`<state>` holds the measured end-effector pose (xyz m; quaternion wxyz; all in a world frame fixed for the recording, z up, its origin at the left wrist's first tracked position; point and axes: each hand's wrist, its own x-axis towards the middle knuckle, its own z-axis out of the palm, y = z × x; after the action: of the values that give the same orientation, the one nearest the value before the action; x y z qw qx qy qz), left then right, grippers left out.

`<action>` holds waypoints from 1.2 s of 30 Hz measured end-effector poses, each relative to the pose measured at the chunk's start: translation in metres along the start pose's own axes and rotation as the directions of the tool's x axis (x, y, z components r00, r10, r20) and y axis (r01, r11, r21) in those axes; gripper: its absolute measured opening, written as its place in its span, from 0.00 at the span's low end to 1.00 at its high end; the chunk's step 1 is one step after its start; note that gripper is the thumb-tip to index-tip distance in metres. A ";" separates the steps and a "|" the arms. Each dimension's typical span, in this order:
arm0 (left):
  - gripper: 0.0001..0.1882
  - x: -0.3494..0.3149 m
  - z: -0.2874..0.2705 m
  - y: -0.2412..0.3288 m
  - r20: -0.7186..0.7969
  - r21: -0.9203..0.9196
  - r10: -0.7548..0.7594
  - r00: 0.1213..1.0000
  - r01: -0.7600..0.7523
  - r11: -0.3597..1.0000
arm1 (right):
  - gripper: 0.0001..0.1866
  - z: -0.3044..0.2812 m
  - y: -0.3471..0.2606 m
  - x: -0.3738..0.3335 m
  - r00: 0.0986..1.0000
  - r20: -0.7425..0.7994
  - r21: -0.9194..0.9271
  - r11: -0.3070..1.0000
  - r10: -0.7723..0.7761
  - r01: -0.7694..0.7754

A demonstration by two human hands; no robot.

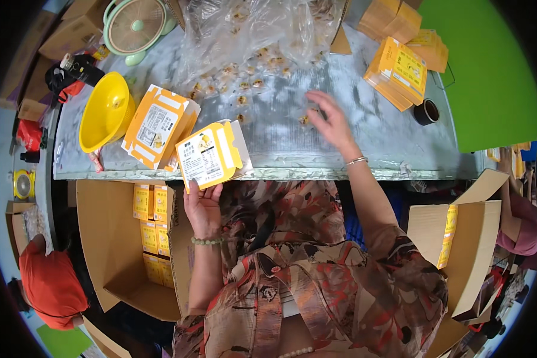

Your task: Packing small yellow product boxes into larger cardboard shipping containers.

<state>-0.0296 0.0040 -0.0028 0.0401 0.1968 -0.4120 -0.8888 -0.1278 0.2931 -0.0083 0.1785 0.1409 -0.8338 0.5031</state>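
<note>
My left hand (204, 210) grips the lower edge of a yellow and white carton (210, 156) at the table's near edge. The carton is tilted, with a flap standing out on its right side. My right hand (330, 122) is stretched over the table with its fingers apart. A small clear packet with yellowish contents (304, 120) lies by its thumb; whether they touch I cannot tell. More such packets (243, 100) are scattered at the middle of the table, in front of a large clear plastic bag (238, 42). Beside the held carton leans a stack of flat cartons (158, 126).
A yellow plastic basket (106, 113) and a green fan (138, 27) stand at the left. Flat yellow cartons (400, 71) and a dark round cup (426, 112) are at the right. Cardboard boxes (110, 238) holding filled cartons flank me. Other people (52, 280) are at both sides.
</note>
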 end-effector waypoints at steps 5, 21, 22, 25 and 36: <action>0.16 -0.006 -0.004 -0.002 0.025 -0.086 0.038 0.999 -0.036 0.996 | 0.11 0.047 -0.037 0.028 0.939 0.250 -0.289 0.908 -0.235 0.304; 0.14 0.021 0.037 -0.023 -0.010 0.223 0.106 0.994 -0.101 0.969 | 0.20 -0.014 0.011 -0.008 0.950 -0.251 -0.147 0.962 0.189 -0.230; 0.13 0.024 0.042 -0.027 0.011 0.243 0.102 0.995 -0.101 0.965 | 0.23 -0.001 0.010 -0.012 0.956 -0.189 -0.209 0.942 0.223 -0.261; 0.11 0.025 0.059 -0.040 0.035 0.287 0.101 0.994 -0.107 0.952 | 0.26 0.039 -0.004 -0.022 0.970 -0.069 -0.270 0.932 0.234 -0.244; 0.14 0.013 0.065 -0.045 0.153 0.024 -0.009 0.988 0.005 1.000 | 0.26 0.045 -0.064 -0.001 0.895 0.117 0.639 0.657 0.431 -0.400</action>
<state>-0.0625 0.0777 -0.0027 0.0030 0.1300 -0.4237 -0.8964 -0.1079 0.2238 0.0224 0.0174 -0.0120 -0.6131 0.7897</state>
